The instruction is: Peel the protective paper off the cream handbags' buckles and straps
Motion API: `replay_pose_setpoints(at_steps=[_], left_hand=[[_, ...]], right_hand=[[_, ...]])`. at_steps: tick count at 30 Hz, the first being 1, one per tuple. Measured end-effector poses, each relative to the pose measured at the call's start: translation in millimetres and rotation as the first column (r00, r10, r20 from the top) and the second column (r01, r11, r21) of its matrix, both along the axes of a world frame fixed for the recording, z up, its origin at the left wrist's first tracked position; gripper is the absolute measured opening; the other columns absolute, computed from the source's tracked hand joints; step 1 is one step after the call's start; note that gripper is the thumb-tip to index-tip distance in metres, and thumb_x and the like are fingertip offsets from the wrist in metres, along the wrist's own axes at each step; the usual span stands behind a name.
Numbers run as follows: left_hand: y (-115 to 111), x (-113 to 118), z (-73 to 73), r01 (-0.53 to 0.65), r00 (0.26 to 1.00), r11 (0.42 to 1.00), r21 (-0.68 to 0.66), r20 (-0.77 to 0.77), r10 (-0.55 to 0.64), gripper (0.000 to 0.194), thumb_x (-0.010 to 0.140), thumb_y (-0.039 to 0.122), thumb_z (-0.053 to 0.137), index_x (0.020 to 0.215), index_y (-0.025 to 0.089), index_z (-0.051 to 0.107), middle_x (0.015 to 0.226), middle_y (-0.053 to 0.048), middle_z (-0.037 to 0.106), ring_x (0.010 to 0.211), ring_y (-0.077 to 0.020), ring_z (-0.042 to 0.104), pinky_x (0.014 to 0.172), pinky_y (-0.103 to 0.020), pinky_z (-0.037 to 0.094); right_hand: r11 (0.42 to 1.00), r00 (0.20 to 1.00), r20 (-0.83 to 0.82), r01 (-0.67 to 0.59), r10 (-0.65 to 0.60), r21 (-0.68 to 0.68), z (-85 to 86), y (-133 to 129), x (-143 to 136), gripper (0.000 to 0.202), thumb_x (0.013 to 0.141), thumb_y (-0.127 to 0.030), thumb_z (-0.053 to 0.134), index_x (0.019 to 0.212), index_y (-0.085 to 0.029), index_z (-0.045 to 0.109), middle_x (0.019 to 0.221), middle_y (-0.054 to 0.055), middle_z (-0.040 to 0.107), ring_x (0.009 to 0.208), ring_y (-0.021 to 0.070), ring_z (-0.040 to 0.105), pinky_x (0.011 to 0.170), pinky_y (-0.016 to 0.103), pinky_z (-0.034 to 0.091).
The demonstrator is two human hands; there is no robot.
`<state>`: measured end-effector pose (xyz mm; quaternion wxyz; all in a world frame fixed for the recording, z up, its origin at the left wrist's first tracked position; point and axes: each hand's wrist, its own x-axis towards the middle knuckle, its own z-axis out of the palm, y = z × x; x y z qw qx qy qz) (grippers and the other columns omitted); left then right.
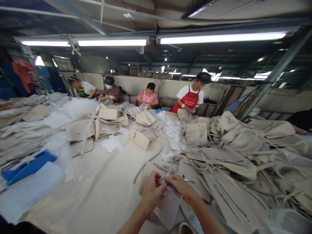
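My left hand (153, 190) and my right hand (179, 186) meet low in the middle of the head view, fingers pinched close together. Between them hangs a thin white sheet (168, 211), its upper edge at my fingertips. Just behind lies a beige handbag (144, 182), partly covered by my left hand, with a thin strap curving off to its left. A small gold-coloured piece shows by my left fingers; whether it belongs to the bag I cannot tell. Another flat beige bag (192, 177) with a metal fitting lies right beside my right hand.
A large heap of beige bags (234, 162) fills the right side. More bags (141, 138) stand farther back among white wrapping (172, 130). At left are a blue tray (29, 167) and a white sheet pile (34, 187). Several co-workers (188, 99) work along the far edge.
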<state>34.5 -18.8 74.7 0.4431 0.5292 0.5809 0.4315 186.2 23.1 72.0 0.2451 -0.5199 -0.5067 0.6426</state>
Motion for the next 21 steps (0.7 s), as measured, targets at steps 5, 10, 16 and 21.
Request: replay_pose_setpoints(at_steps=[5,10,16,21], left_hand=[[-8,-17,6.1,-0.058,0.982,0.985,0.165,-0.168,0.086,0.051,0.063,0.024,0.069,0.111,0.016,0.054,0.109,-0.008,0.059,0.093,-0.0217,0.053,0.085,-0.033,0.042],[-2,-35,-7.8,0.205,0.950,0.970,-0.128,0.264,-0.166,0.035,0.068,0.046,0.069,0.080,0.014,0.061,0.070,-0.002,0.061,0.066,-0.0167,0.054,0.062,-0.027,0.039],[-16,-24,-17.8,0.267,0.838,0.926,-0.266,0.539,-0.086,0.046,0.053,0.036,0.083,0.087,0.008,0.071,0.078,-0.007,0.070,0.067,-0.0181,0.059,0.062,-0.026,0.042],[-26,-15,-23.5,0.115,0.787,0.955,-0.273,0.612,0.080,0.048,0.049,0.029,0.084,0.090,0.011,0.067,0.081,-0.006,0.072,0.071,-0.0180,0.060,0.064,-0.026,0.045]], right_hand=[[0.996,0.994,-0.083,0.066,-0.072,-0.067,-1.1,0,0,0.032,0.068,-0.050,0.067,0.063,-0.020,0.055,0.054,-0.005,0.055,0.047,0.0098,0.045,0.049,0.022,0.035],[0.991,0.986,-0.139,0.082,-0.096,-0.104,-3.0,-3,3,0.033,0.064,-0.051,0.070,0.065,-0.021,0.056,0.054,-0.004,0.056,0.048,0.0113,0.048,0.050,0.024,0.039],[0.992,0.985,-0.136,0.092,-0.104,-0.088,-5.1,-7,3,0.038,0.063,-0.053,0.073,0.061,-0.018,0.059,0.051,-0.004,0.055,0.044,0.0098,0.045,0.047,0.023,0.033],[0.995,0.982,-0.163,0.092,-0.095,-0.027,0.7,-11,4,0.031,0.063,-0.047,0.075,0.067,-0.018,0.065,0.059,-0.002,0.064,0.050,0.0114,0.051,0.052,0.024,0.037]])
